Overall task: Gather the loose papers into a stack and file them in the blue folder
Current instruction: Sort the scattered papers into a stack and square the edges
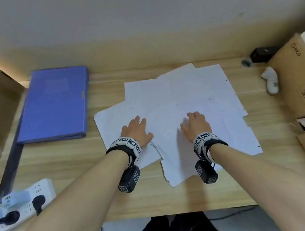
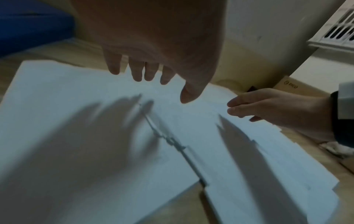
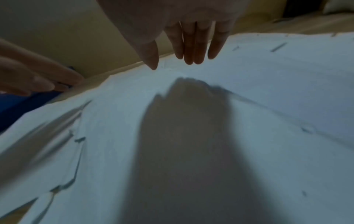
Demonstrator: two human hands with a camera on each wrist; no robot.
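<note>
Several loose white papers [image 1: 183,96] lie fanned and overlapping across the middle of the wooden desk [image 1: 157,200]. A blue folder [image 1: 55,103] lies closed at the back left. My left hand [image 1: 137,129] hovers palm down over the left sheets, fingers spread and straight [image 2: 151,72], holding nothing. My right hand [image 1: 196,123] hovers palm down over the middle sheets, fingers straight and together [image 3: 191,50]. Both hands cast shadows on the papers [image 2: 76,136] [image 3: 268,91]. From the left wrist view my right hand [image 2: 268,106] shows at the right.
A white power strip [image 1: 24,202] with plugs sits at the front left corner. Cardboard boxes [image 1: 299,79] stand along the right edge, with crumpled white tissue [image 1: 271,81] and a small black device [image 1: 260,54] beside them. A wall backs the desk.
</note>
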